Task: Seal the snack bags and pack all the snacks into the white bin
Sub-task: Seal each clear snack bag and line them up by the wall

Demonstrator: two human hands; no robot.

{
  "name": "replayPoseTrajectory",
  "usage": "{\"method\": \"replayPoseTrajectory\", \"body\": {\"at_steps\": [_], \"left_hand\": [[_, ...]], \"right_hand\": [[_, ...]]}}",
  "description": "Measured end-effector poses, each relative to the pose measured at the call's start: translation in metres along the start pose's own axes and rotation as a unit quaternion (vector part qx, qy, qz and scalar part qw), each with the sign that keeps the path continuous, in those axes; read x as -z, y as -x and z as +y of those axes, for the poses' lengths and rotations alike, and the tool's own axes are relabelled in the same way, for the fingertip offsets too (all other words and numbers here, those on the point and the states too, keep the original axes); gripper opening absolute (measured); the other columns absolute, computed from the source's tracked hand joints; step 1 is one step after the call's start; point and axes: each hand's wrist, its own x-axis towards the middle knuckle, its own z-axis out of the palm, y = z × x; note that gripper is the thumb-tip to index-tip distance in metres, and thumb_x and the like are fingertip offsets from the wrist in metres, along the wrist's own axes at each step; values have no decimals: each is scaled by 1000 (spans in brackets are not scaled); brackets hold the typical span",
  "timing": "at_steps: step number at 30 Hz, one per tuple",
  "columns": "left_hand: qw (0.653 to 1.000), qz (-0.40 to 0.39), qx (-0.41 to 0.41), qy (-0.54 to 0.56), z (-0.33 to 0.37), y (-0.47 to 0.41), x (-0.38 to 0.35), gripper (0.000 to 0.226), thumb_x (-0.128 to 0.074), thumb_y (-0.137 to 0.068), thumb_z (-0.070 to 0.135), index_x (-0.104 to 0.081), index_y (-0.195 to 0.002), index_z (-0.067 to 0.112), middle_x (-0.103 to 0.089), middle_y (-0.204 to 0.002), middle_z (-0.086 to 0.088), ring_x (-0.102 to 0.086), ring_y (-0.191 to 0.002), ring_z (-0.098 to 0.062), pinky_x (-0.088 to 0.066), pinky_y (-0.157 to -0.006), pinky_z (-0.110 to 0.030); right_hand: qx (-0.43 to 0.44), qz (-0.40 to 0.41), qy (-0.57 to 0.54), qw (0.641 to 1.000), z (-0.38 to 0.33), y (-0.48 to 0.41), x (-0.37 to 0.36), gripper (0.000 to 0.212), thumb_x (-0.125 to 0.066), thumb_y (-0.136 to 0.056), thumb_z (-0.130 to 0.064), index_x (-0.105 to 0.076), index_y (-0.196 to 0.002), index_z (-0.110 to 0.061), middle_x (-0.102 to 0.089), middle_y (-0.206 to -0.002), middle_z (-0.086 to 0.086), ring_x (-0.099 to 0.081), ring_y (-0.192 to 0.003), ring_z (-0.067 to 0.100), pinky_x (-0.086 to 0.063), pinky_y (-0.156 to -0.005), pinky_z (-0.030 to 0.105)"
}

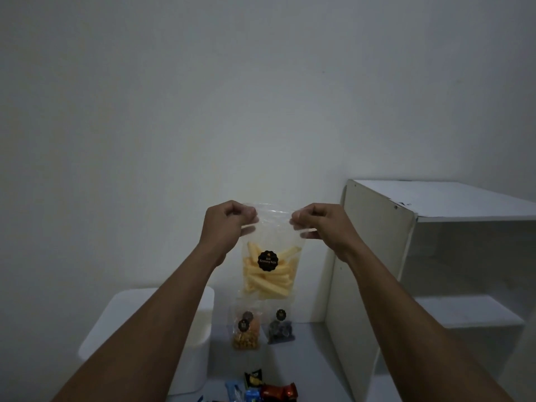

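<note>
I hold a clear bag of yellow cheese sticks (269, 274) up in front of the wall; it carries a round black label. My left hand (227, 220) pinches its top left corner and my right hand (317, 223) pinches its top right corner. The white bin (200, 320) stands low on the left, partly hidden by my left forearm. Beside it stand a clear bag of orange-brown snacks (246, 333) and a clear bag of dark snacks (280, 329). Small wrapped snacks (278, 391) in red, blue and black lie at the bottom edge.
A white open shelf unit (420, 256) rises on the right, close to my right arm. A plain pale wall fills the background. The grey table surface (304, 358) runs between the bin and the shelf.
</note>
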Motion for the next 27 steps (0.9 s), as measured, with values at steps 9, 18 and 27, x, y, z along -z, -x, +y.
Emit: {"method": "replayPoseTrajectory", "body": {"at_steps": [9,18,27], "left_hand": [[999,-48,5,-6,3,5,-9,14,-66,-91,7,-69,-94,-6,-71,-97,-17,-74,-84,-25,-61,-79,-40],[999,-28,-23,-37,0,3,-7,8,-65,-90,2,-67,-85,-4,-71,-86,-15,-72,-81,-23,-61,-80,-42],[991,-72,-41,-105,1,4,-8,8,-69,-89,9,-71,-85,2,-68,-78,-8,-67,-76,-21,-62,-77,-34]], "right_hand": [[26,-16,93,995,-9,3,-6,9,-69,-85,-10,-75,-83,-4,-76,-83,6,-65,-74,11,-52,-70,31],[35,-44,157,986,-15,0,-12,11,-71,-87,-19,-76,-84,-9,-75,-79,2,-64,-67,6,-50,-59,22],[56,-55,189,979,-17,-7,-19,11,-70,-88,-17,-75,-80,-12,-71,-71,0,-60,-62,3,-46,-57,18]]}}
